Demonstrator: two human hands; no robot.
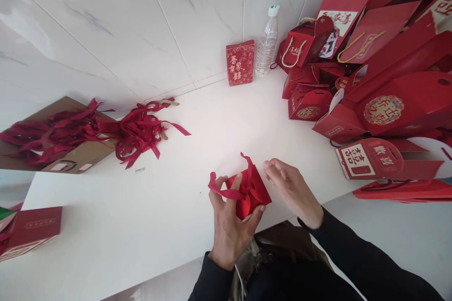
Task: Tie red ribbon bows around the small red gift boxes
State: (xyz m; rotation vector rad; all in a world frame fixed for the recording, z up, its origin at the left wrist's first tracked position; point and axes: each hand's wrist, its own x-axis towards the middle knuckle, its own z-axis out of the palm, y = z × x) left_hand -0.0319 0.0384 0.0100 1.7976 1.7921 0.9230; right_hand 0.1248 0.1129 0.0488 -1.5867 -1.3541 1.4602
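A small red gift box (259, 188) rests on the white table near its front edge. Dark red ribbon (231, 193) is tied over its top, with two loose ends sticking out to the left and upward. My left hand (231, 223) grips the box from the near left, its fingers over the top and left side and its thumb at the near right. Just right of the box, my right hand (287, 183) is raised with its fingers curled together, apart from the box. Whether anything small is between those fingertips I cannot make out.
A cardboard box (102, 150) of red ribbons stands at the left, with a ribbon heap (141, 131) beside it. Against the tiled wall stand a red printed box (240, 63) and a plastic bottle (266, 47). Several red gift boxes (384, 108) crowd the right; another box (35, 228) sits front left.
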